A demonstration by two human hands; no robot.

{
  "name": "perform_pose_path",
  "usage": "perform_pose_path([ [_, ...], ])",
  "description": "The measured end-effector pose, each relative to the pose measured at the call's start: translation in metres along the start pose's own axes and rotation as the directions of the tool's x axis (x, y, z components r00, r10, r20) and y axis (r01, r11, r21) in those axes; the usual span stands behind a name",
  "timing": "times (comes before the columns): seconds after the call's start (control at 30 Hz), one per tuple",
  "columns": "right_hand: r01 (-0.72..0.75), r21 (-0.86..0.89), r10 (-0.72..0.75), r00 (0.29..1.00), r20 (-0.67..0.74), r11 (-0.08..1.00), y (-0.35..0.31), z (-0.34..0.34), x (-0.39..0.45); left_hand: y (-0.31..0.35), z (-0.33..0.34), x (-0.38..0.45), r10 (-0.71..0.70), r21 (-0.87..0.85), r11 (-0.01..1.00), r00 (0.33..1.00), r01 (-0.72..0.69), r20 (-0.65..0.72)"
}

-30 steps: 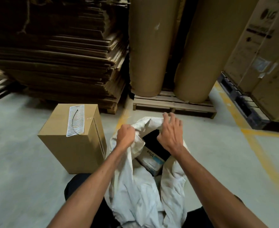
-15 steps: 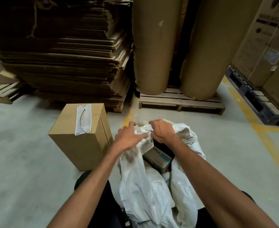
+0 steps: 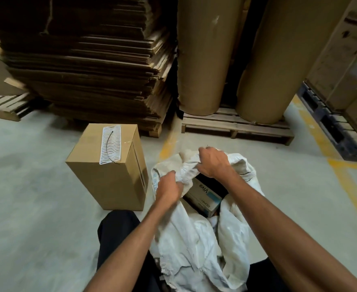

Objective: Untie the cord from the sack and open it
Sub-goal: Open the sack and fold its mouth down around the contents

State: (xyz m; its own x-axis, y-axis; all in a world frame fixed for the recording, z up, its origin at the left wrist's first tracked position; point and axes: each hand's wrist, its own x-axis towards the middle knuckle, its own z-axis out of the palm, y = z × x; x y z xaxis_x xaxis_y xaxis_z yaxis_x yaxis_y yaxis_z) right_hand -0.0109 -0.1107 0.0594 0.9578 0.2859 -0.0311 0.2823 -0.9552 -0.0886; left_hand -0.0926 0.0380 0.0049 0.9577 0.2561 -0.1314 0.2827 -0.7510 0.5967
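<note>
A white woven sack (image 3: 196, 245) stands on the floor between my knees, its mouth partly open. Inside shows a pale box with a blue stripe (image 3: 205, 199) printed "Viva". My left hand (image 3: 169, 187) grips the near left rim of the sack. My right hand (image 3: 212, 162) is closed on a bunched fold of the far rim. No cord is visible on the sack. A thin black cord (image 3: 108, 145) lies on a white ribbed strip on top of a cardboard box (image 3: 110, 165) to the left.
Stacked flat cardboard (image 3: 89, 70) on a pallet fills the back left. Two tall brown paper rolls (image 3: 198, 55) stand on a wooden pallet (image 3: 236, 125) behind the sack. Large cartons (image 3: 341, 60) on a dark pallet are at right. Yellow lines mark the concrete floor.
Both hands came together at the sack's mouth, then my left hand slid down to the near rim while my right stayed gripping the far fold. The camera leaned closer.
</note>
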Motion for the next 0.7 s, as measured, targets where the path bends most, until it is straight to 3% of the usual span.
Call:
perform_pose_path([
  [0.1, 0.307, -0.101, -0.322, 0.923, -0.21, 0.946, -0.001, 0.014, -0.014, 0.004, -0.009, 0.019, -0.092, -0.256, 0.96, 0.991, 0.113, 0.094],
  [0.2, 0.507, -0.224, -0.548, 0.814, -0.191, 0.832, -0.009, 0.03, -0.027, 0.011, -0.019, 0.025, -0.093, -0.361, 0.918, 0.974, 0.165, 0.209],
  [0.37, 0.509, -0.229, -0.549, 0.819, -0.167, 0.83, -0.022, 0.033, -0.019, 0.001, -0.032, 0.039, -0.043, -0.363, 0.907, 0.906, 0.212, 0.422],
  [0.53, 0.53, -0.281, -0.56, 0.828, -0.036, 0.801, -0.035, 0.022, -0.007, -0.005, -0.054, 0.021, -0.045, -0.301, 0.934, 0.899, 0.193, 0.436],
  [0.63, 0.519, -0.271, -0.545, 0.838, -0.023, 0.81, -0.048, 0.019, -0.009, -0.002, -0.051, -0.007, -0.034, -0.222, 0.969, 0.954, 0.104, 0.299],
  [0.7, 0.483, -0.303, -0.498, 0.866, 0.03, 0.822, -0.058, 0.019, -0.009, -0.003, -0.039, -0.033, -0.018, -0.052, 0.998, 0.992, 0.025, 0.127],
])
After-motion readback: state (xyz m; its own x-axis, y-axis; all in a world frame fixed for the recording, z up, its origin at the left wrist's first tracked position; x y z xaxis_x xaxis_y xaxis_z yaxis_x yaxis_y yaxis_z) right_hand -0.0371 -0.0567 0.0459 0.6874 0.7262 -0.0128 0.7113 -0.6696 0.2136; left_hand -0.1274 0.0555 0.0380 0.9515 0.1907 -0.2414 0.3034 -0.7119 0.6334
